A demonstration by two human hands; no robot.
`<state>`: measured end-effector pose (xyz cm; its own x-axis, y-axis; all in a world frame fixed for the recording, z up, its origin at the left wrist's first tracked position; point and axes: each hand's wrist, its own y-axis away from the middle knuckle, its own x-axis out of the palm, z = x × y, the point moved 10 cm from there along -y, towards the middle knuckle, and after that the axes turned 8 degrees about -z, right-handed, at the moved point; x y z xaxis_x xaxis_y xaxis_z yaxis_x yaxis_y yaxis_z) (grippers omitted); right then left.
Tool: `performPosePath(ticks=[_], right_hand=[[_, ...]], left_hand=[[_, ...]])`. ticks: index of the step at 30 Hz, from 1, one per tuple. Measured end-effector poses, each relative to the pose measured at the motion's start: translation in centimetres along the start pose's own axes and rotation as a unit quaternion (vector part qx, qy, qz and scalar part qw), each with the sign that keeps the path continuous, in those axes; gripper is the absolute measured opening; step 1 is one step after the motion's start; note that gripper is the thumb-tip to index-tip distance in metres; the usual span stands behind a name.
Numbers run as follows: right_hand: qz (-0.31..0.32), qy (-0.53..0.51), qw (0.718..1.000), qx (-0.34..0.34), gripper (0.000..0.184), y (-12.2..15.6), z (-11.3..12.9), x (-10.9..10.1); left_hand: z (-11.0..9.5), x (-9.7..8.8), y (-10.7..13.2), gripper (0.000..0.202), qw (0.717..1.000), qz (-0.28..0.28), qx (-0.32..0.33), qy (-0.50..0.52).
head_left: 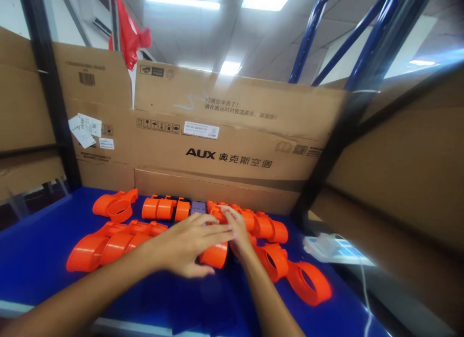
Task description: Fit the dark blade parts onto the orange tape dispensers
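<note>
Several orange plastic ring-shaped parts lie on a blue tabletop [43, 250]. My left hand [188, 245] reaches in from the lower left, fingers stretched out flat over an orange ring part [214, 256]. My right hand [237, 230] crosses just behind it. Its fingers bend down onto the back row of orange parts [264, 226], partly hidden by my left fingers. A small dark flat piece [198, 207] sits in that row, just beyond my fingertips.
More orange parts lie at the left [108, 242], back left [116, 206] and right [308, 281]. A cardboard box wall [232, 134] closes the back and right. A white power strip [328, 245] with a cable sits off the right edge. Blue rack posts [308, 37] rise behind.
</note>
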<state>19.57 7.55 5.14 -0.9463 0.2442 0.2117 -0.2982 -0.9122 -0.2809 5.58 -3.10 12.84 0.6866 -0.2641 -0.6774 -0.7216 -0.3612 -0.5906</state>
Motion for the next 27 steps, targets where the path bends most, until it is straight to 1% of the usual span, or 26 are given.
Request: performPosePath(ticks=[1, 2, 3, 4, 5, 6, 7, 8, 9, 10, 12, 14, 15, 17, 19, 20, 23, 27], right_hand=[[-0.01, -0.002, 1.0, -0.006, 0.034, -0.1, 0.1, -0.2], [-0.011, -0.006, 1.0, -0.007, 0.034, -0.1, 0.2, -0.2], [-0.009, -0.009, 1.0, -0.006, 0.035, -0.1, 0.2, -0.1], [-0.008, -0.011, 1.0, -0.007, 0.035, 0.0, 0.2, 0.0], [-0.008, -0.009, 1.0, -0.009, 0.036, 0.1, 0.2, 0.0], [-0.009, -0.001, 1.0, -0.014, 0.036, 0.2, 0.2, 0.1], [-0.01, 0.015, 1.0, -0.02, 0.037, 0.2, 0.1, 0.1], [-0.01, 0.038, 0.999, -0.024, 0.037, 0.2, 0.1, 0.1], [-0.009, 0.066, 0.997, -0.028, 0.039, 0.1, 0.0, 0.0], [-0.008, 0.092, 0.995, -0.032, 0.042, 0.1, 0.0, -0.1], [0.0, 0.135, 0.99, -0.048, 0.049, -0.1, 0.3, -0.4], [0.04, 0.178, 0.98, -0.085, 0.045, 0.0, 1.1, -0.2], [0.081, 0.205, 0.97, -0.103, 0.039, 0.3, 1.3, 0.3], [0.194, 0.265, 0.937, -0.12, 0.024, 1.6, 1.0, 1.7], [0.285, 0.308, 0.901, -0.11, 0.013, 3.0, 0.0, 2.5], [0.312, 0.322, 0.888, -0.104, 0.011, 3.5, -0.5, 2.6], [0.34, 0.345, 0.868, -0.112, 0.01, 4.1, -0.9, 2.9], [0.354, 0.355, 0.854, -0.144, 0.01, 4.4, -0.7, 3.6]], left_hand=[[0.7, 0.1, -0.2, 0.084, 0.999, -0.022, -0.025, 0.022], [1.8, 0.0, -0.4, 0.082, 0.995, -0.059, -0.063, 0.051], [3.3, -0.2, -0.5, 0.077, 0.983, -0.111, -0.114, 0.089], [5.0, -0.3, -0.5, 0.065, 0.961, -0.17, -0.169, 0.139], [6.8, -0.1, -0.2, 0.056, 0.929, -0.222, -0.224, 0.196], [8.3, 0.9, -0.1, 0.052, 0.894, -0.244, -0.267, 0.263], [9.4, 2.1, -0.2, 0.048, 0.861, -0.247, -0.295, 0.333], [10.2, 2.9, -0.3, 0.045, 0.833, -0.251, -0.31, 0.384], [11.0, 3.3, -0.3, 0.043, 0.81, -0.263, -0.319, 0.416], [11.8, 3.4, -0.1, 0.041, 0.792, -0.28, -0.325, 0.435], [13.3, 2.5, 0.8, 0.039, 0.761, -0.329, -0.334, 0.449], [14.5, 1.1, 1.9, 0.038, 0.736, -0.375, -0.33, 0.457], [14.9, 0.3, 2.5, 0.039, 0.732, -0.395, -0.323, 0.452], [15.3, -0.8, 3.3, 0.043, 0.735, -0.416, -0.308, 0.439], [15.3, -1.1, 3.7, 0.047, 0.741, -0.416, -0.298, 0.434], [15.2, -1.0, 3.7, 0.047, 0.744, -0.411, -0.296, 0.435], [15.1, -0.6, 3.9, 0.047, 0.748, -0.406, -0.298, 0.432], [15.1, -0.2, 4.1, 0.05, 0.749, -0.41, -0.305, 0.422]])
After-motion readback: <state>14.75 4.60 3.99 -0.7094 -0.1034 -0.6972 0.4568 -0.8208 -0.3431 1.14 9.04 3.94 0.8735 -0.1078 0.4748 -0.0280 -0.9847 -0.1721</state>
